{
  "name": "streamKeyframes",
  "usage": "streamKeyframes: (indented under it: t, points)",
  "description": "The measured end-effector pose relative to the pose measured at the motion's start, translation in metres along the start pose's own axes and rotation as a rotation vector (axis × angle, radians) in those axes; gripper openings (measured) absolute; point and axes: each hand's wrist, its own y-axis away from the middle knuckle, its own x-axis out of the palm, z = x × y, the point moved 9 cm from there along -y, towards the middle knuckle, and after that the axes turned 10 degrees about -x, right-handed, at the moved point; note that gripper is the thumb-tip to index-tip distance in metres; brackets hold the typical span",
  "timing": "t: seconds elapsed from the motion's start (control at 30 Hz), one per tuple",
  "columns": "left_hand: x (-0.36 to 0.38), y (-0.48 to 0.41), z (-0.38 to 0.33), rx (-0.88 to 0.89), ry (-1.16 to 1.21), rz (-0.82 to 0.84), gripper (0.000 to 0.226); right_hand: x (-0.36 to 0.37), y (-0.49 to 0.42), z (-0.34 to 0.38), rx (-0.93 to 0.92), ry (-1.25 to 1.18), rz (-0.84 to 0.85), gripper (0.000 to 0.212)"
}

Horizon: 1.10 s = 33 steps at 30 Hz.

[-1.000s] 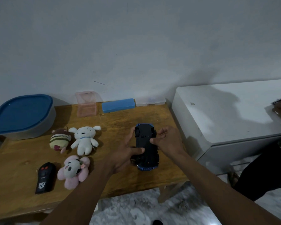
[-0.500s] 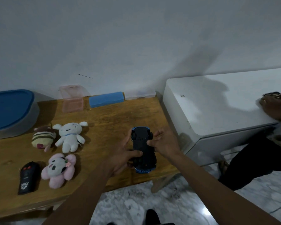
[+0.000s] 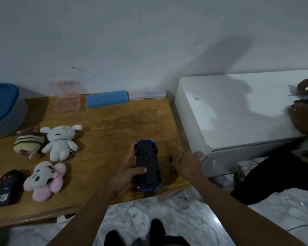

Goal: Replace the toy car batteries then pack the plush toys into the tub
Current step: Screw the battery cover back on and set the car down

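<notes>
Toy car [image 3: 147, 164] lies upside down near the counter's [image 3: 114, 125] front right edge. Left hand [image 3: 127, 173] clamps it, thumb across the underside. Right hand [image 3: 186, 163], just beside, is closed on a thin dark piece [image 3: 171, 161]. Three plush toys [image 3: 59, 141] lie well left.

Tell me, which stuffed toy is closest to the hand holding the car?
The pink flower plush; it lies nearest the left hand, while the other two sit farther back.

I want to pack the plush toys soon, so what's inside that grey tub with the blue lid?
Cannot tell. The tub sits at the table's back left corner with its blue lid on, hiding its inside. All three plush toys lie outside on the table.
</notes>
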Motion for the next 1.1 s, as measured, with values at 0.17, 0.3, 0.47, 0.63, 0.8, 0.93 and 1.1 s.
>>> streamKeyframes:
  t: [0.17, 0.3, 0.47, 0.63, 0.8, 0.93, 1.1]
  points:
    - [-0.004, -0.002, 0.005, -0.016, 0.042, -0.008, 0.094, 0.010, -0.009, 0.006, -0.084, 0.121, 0.013, 0.039]
    - [-0.006, 0.002, -0.002, 0.012, 0.021, -0.029, 0.094, 0.018, -0.012, 0.007, -0.093, 0.126, 0.048, 0.040]
    - [-0.005, 0.016, -0.030, 0.075, -0.041, -0.027, 0.094, 0.005, -0.011, 0.022, -0.095, -0.075, -0.009, 0.037]
    - [-0.007, 0.033, -0.072, 0.142, -0.089, -0.017, 0.089, -0.058, 0.002, 0.089, -0.219, -0.496, -0.237, 0.011]
    - [-0.010, 0.041, -0.111, 0.229, -0.161, -0.005, 0.094, -0.108, 0.023, 0.157, -0.477, -0.759, -0.310, 0.029]
    - [-0.007, 0.053, -0.135, 0.288, -0.173, 0.030, 0.094, -0.123, 0.037, 0.190, -0.626, -0.869, -0.373, 0.025]
    - [-0.009, 0.062, -0.149, 0.312, -0.193, 0.030, 0.094, -0.126, 0.045, 0.211, -0.757, -0.811, -0.459, 0.022]
